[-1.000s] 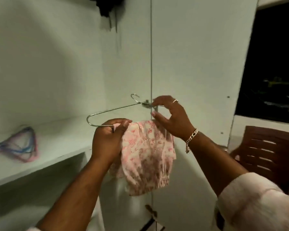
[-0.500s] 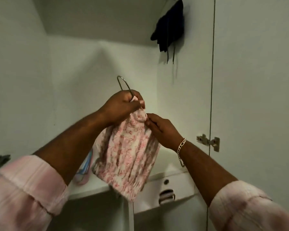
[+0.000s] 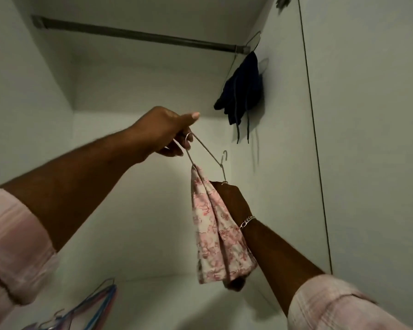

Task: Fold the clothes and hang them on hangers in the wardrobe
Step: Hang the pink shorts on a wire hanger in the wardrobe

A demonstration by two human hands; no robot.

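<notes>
A metal wire hanger (image 3: 206, 152) is held tilted inside the white wardrobe, its hook pointing up to the right. My left hand (image 3: 167, 133) grips the hanger's upper end. My right hand (image 3: 229, 195) holds the lower end, partly hidden behind the cloth. A folded pink floral garment (image 3: 215, 234) hangs over the hanger's bar and droops past my right wrist. The grey hanging rod (image 3: 138, 34) runs across the top of the wardrobe, well above both hands.
A dark blue garment (image 3: 242, 88) hangs on a wire hanger at the rod's right end, against the side panel. Several coloured hangers (image 3: 88, 306) lie on the shelf at lower left. The wardrobe's white door (image 3: 367, 139) stands to the right.
The view has tilted up, so the rod now shows. Both hands have spread apart along the hanger, which now shows tilted, and the garment hangs lower by my right wrist.
</notes>
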